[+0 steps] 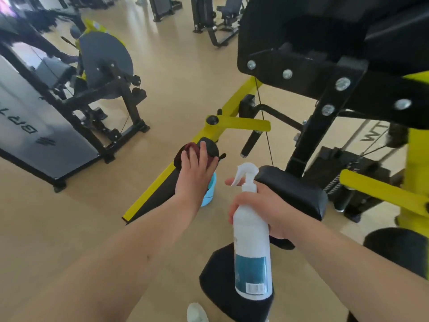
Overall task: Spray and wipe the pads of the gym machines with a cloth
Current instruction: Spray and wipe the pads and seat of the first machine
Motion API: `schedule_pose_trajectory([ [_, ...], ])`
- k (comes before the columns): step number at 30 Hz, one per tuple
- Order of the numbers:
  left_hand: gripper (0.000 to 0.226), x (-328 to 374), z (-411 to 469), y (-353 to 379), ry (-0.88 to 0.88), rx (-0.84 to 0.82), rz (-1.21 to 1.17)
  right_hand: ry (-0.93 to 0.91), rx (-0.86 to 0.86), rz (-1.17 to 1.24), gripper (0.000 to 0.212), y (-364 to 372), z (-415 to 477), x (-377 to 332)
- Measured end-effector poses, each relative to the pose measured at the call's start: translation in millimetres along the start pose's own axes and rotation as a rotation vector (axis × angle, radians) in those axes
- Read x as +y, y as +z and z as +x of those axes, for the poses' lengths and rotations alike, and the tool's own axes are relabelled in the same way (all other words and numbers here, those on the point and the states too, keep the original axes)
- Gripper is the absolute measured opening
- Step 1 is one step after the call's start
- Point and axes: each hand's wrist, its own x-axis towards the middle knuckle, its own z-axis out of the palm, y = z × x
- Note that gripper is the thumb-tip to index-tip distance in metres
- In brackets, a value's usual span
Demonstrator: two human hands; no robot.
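Note:
My left hand (195, 169) presses a dark red cloth (193, 151) onto a round black roller pad (210, 146) at the end of a yellow lever arm (232, 105). My right hand (262, 205) grips a white spray bottle (251, 238) with a blue label, upright, nozzle pointing left towards the left hand. A black seat pad (299, 192) lies just behind the right hand. Another black pad (218, 275) sits below the bottle.
A light blue bucket (210, 191) stands on the floor under my left wrist. The black and yellow machine frame (336, 89) rises at the right, with a cable and a hanging handle (251, 140). Another machine (104, 73) stands at the left on tan floor. My shoe (197, 312) shows at the bottom.

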Motion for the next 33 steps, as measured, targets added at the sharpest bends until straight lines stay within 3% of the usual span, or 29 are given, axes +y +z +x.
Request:
schedule_pose_trajectory([
  [7,0.077,10,51,-14,0.053,0.026,0.151,-0.004,0.060,0.069,0.041,2,3,1],
  [10,0.079,14,49,-14,0.207,0.015,0.370,0.012,0.084,0.096,0.042,5,2,5],
  [13,0.084,15,33,-3,0.309,-0.036,0.497,0.032,0.106,0.104,0.043,7,0,9],
  [21,0.084,1,-51,8,0.361,-0.131,0.569,0.048,0.100,0.021,0.040,19,1,14],
  [28,0.082,-13,-117,23,0.253,-0.225,0.485,0.066,0.009,-0.072,0.039,41,1,18],
  [33,0.085,-24,-150,20,0.127,-0.305,0.241,0.085,-0.054,-0.129,0.031,56,-1,20],
])
